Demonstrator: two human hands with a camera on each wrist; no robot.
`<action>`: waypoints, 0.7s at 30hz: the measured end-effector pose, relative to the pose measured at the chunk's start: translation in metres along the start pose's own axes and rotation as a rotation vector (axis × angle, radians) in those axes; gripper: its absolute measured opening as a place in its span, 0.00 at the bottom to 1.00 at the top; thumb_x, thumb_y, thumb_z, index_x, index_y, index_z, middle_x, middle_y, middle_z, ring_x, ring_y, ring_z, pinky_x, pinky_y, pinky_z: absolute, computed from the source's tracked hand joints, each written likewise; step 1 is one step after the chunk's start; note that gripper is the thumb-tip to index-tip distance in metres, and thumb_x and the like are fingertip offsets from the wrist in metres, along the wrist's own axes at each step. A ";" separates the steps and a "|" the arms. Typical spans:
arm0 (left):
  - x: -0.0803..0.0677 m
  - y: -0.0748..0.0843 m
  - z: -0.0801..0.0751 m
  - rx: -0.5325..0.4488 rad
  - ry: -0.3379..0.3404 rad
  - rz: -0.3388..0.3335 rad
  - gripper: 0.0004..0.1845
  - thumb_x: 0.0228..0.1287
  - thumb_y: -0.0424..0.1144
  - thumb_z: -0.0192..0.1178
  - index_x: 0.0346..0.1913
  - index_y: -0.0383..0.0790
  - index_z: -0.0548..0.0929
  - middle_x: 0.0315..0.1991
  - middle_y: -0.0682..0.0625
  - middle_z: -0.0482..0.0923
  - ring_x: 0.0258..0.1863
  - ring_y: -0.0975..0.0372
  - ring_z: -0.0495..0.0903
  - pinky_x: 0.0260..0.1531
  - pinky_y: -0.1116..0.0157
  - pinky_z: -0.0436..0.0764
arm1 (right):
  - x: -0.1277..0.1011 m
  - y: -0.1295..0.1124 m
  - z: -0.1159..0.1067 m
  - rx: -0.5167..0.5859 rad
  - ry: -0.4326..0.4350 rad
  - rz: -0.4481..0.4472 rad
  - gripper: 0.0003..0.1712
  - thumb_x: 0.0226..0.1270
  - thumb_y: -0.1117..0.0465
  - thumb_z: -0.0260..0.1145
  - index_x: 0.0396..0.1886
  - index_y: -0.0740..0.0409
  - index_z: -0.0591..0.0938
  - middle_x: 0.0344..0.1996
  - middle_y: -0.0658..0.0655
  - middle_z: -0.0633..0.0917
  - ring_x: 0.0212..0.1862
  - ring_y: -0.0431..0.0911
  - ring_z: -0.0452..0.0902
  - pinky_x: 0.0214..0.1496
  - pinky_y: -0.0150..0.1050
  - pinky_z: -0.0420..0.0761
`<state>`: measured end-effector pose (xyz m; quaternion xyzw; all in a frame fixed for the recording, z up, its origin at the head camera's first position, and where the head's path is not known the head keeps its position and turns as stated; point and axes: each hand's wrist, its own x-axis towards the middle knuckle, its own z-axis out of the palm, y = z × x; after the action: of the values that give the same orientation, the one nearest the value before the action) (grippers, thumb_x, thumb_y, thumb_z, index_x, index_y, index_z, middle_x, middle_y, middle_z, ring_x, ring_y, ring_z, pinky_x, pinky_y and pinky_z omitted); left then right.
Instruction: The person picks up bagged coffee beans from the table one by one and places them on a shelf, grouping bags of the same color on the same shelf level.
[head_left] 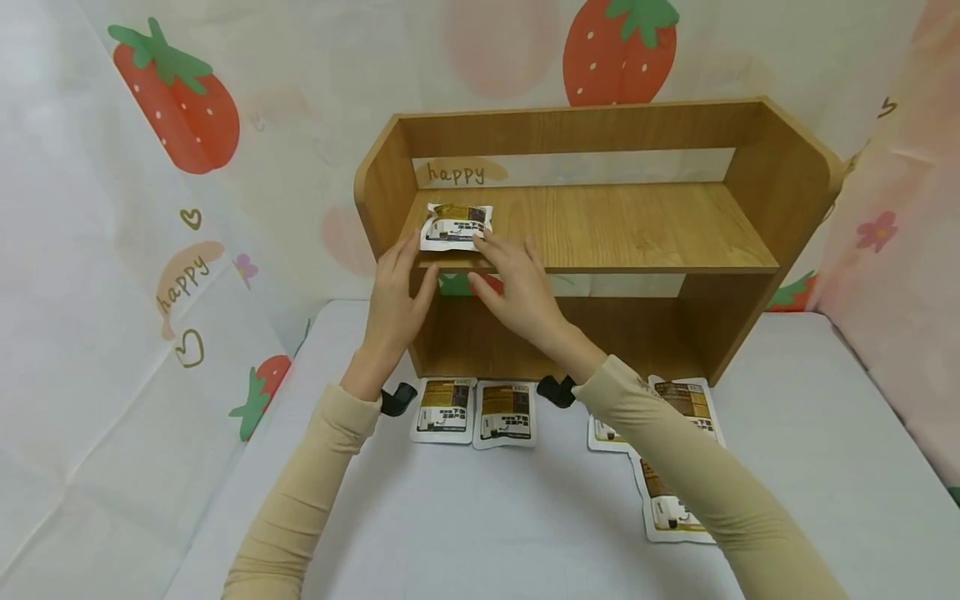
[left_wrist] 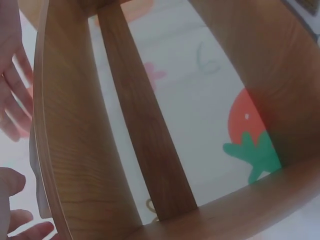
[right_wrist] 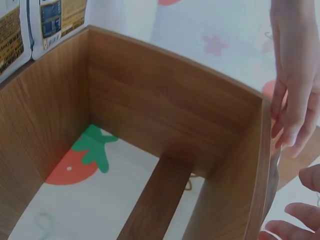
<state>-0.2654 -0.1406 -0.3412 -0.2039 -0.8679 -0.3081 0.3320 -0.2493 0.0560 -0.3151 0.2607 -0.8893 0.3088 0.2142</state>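
A white and gold packet lies flat at the left end of the upper board of a wooden shelf. My left hand reaches up from below, and its straight fingers touch the packet's left edge. My right hand has its straight fingers on the packet's right edge. Neither hand curls round the packet. In the right wrist view the shelf's board is seen edge on, my right hand at the bottom right and my left hand above it.
Several more packets lie on the grey table in front of the shelf: two side by side and others partly under my right sleeve. The shelf's lower compartment holds nothing. Strawberry-print curtains hang on the left, right and behind.
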 end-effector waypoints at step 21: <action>-0.050 -0.016 -0.001 -0.103 0.019 0.099 0.28 0.63 0.35 0.57 0.67 0.37 0.65 0.63 0.42 0.67 0.63 0.52 0.64 0.63 0.55 0.64 | -0.046 -0.001 0.026 0.293 0.104 -0.131 0.32 0.66 0.59 0.60 0.69 0.56 0.63 0.68 0.59 0.63 0.69 0.48 0.58 0.66 0.46 0.66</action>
<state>-0.2389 -0.1608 -0.3820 -0.2605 -0.8364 -0.3377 0.3443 -0.2184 0.0531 -0.3585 0.3303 -0.8036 0.4336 0.2392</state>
